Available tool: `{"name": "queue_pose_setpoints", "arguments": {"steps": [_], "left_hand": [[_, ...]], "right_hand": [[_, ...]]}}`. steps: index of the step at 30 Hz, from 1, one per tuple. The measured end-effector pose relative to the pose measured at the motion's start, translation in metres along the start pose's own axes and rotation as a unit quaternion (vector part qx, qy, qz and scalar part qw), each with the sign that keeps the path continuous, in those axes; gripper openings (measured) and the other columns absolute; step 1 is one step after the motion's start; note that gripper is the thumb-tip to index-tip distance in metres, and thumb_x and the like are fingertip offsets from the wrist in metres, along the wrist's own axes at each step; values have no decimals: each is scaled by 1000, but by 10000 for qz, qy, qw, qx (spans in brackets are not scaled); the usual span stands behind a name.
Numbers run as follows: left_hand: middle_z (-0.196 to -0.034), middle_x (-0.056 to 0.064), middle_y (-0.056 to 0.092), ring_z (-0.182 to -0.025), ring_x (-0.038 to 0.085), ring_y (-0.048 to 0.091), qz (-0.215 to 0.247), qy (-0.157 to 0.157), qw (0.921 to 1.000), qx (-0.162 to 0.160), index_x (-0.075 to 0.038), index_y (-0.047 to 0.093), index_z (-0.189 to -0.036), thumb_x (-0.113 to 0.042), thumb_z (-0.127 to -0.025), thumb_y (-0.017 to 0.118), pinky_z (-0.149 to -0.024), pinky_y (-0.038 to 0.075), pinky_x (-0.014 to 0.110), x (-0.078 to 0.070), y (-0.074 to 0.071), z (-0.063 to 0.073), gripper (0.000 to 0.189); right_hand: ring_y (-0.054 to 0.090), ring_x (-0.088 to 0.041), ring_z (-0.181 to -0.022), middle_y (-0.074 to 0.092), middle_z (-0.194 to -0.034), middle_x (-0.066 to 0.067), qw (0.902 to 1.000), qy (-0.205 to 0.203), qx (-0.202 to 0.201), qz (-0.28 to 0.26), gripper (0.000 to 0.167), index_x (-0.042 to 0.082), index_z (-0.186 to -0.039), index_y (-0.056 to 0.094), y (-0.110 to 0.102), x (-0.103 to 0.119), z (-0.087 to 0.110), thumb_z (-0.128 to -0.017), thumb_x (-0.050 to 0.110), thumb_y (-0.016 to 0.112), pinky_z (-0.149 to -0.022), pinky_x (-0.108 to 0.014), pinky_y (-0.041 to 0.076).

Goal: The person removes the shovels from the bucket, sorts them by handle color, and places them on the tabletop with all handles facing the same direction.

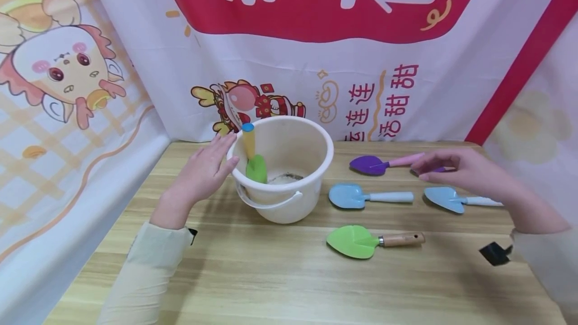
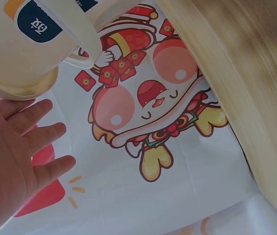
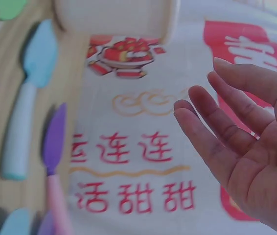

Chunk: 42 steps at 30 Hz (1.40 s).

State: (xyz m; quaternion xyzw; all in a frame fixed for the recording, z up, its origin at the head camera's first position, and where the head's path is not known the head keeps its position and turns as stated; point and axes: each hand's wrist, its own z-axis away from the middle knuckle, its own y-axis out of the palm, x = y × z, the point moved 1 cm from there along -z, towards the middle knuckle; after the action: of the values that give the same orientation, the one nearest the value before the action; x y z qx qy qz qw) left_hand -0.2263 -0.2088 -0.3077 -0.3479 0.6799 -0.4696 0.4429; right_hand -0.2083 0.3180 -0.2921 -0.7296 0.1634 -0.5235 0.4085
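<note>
My left hand [image 1: 198, 172] rests at the left rim of a white bucket [image 1: 289, 204], fingers extended. A green hand trowel [image 1: 256, 168] with a yellow, blue-tipped handle leans inside the bucket. Over the back right of the table, my right hand [image 1: 465, 169] hovers with loosely bent fingers and nothing in them. Close to its fingertips lies a purple trowel [image 1: 370, 165] with a pink handle. Another purple trowel [image 3: 46, 225] is mostly hidden behind that hand in the head view. In front of it sits a light blue pointed trowel [image 1: 444, 198].
A blue square-ended trowel [image 1: 346, 196] lies right of the bucket, and a green trowel [image 1: 354, 241] with a wooden handle lies nearer. Dark bits show on the bucket's floor. Printed cloth [image 1: 280, 74] hangs behind the wooden table [image 1: 271, 285] and along its left side.
</note>
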Motion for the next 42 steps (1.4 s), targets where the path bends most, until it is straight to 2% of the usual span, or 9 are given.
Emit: {"name": "queue_pose_setpoints", "arguments": {"steps": [5, 11, 20, 27, 30, 36, 42], "left_hand": [[-169, 11, 21, -156, 34, 8, -6, -7, 10000, 21, -11, 21, -165, -45, -110, 36, -120, 10, 66, 0, 0, -1, 66], [-169, 10, 20, -156, 33, 7, -77, -39, 10000, 19, -10, 21, -165, -44, -110, 36, -120, 10, 67, -1, 0, 0, 66], [-169, 10, 20, -156, 34, 7, -122, -61, 9999, 24, -11, 20, -165, -44, -110, 36, -120, 10, 67, 1, 0, 0, 66], [-169, 10, 20, -156, 34, 8, -124, -29, 9999, 15, -11, 21, -165, -44, -110, 37, -120, 10, 68, 0, 0, 0, 66], [-169, 10, 20, -156, 34, 8, -120, -26, 9999, 33, -11, 21, -165, -44, -110, 36, -120, 10, 67, 0, 0, 0, 66], [-169, 11, 21, -156, 35, 8, -121, -46, 9999, 21, -10, 21, -164, -44, -110, 36, -120, 10, 67, 0, -1, 1, 66], [-169, 11, 20, -156, 35, 8, -107, -62, 9999, 55, -11, 21, -165, -45, -110, 36, -120, 10, 67, -2, -2, 1, 66]], "right_hand": [[63, -10, -100, 73, -114, -3, 9996, 16, 127, 254, 25, 13, -120, 75, -8, 22, -16, -95, 18, 75, -77, -23, 55], [67, -26, -107, 73, -116, -7, 9994, -172, 277, 75, 30, 8, -124, 72, -10, 50, -35, -95, 15, 74, -79, -22, 57], [70, -21, -103, 73, -115, -7, 9946, -908, 501, -35, 26, 7, -122, 73, -6, 81, -59, -96, 9, 73, -79, -22, 58], [70, -23, -103, 73, -116, -6, 9933, -1035, 495, -116, 27, 9, -122, 74, 4, 100, -75, -95, 11, 74, -82, -23, 58], [71, -21, -101, 73, -115, -5, 9919, -1160, 499, -139, 26, 10, -121, 74, 8, 105, -83, -95, 9, 75, -87, -29, 59], [71, -25, -105, 73, -116, -10, 9863, -1418, 612, -575, 25, 4, -120, 73, 22, 116, -105, -95, 4, 72, -95, -44, 57], [69, -29, -111, 72, -120, -12, 9831, -1437, 806, -803, 28, 1, -122, 72, 43, 123, -123, -94, -1, 71, -93, -41, 58]]}}
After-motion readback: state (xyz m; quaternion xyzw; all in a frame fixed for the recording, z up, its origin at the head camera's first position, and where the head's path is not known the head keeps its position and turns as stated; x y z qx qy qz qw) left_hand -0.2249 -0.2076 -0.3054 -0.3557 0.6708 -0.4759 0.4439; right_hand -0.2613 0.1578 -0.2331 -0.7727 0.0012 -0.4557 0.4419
